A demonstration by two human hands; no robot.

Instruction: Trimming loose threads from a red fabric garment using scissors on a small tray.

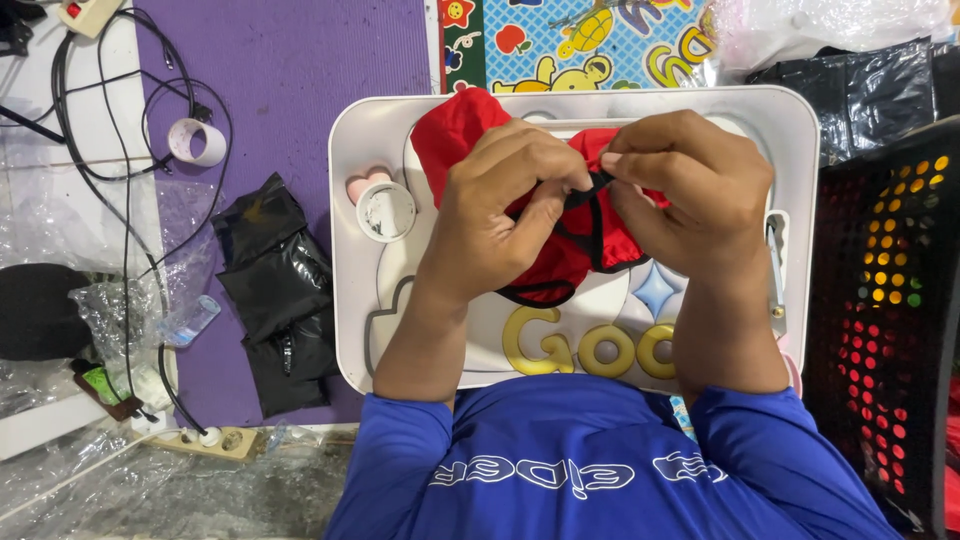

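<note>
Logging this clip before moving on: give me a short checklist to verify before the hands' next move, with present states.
1. Both hands on the red cloth: ok.
2. Left hand and right hand pinch the black trim between them: ok.
3. Cloth over the white tray, not off its edge: ok.
4. Small round cup apart from the cloth: ok.
5. Trim intact under the fingers: cannot tell.

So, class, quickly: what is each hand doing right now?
Left hand: closed, gripping the red fabric pouch.
Right hand: closed, pinching its black trim.
</note>
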